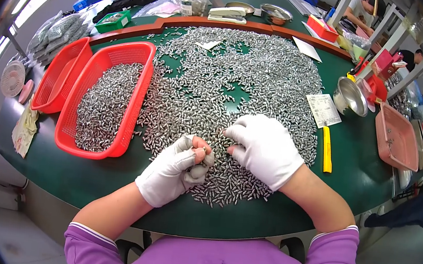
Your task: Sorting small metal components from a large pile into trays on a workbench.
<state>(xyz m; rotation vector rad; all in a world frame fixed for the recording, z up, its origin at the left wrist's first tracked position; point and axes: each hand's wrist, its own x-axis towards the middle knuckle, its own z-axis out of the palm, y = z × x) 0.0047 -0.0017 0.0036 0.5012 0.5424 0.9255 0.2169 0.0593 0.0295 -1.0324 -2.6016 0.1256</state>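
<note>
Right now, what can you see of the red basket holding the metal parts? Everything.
The red basket looks like plastic: oblong, with rounded corners, a smooth rim and walls pierced by small holes. It stands upright on the green table, left of the gloved left hand, its long sides running away from the person. Small silvery metal parts are heaped inside; bare wall shows at the far end. Loose parts crowd its right side. Neither hand touches it.

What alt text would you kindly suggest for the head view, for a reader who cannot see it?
A person's white-gloved left hand, its grip closed, and right hand, its grip parted, are over small silvery pieces spread across a green table. A red perforated basket holding more stands left; a yellow utility knife lies right.
</note>
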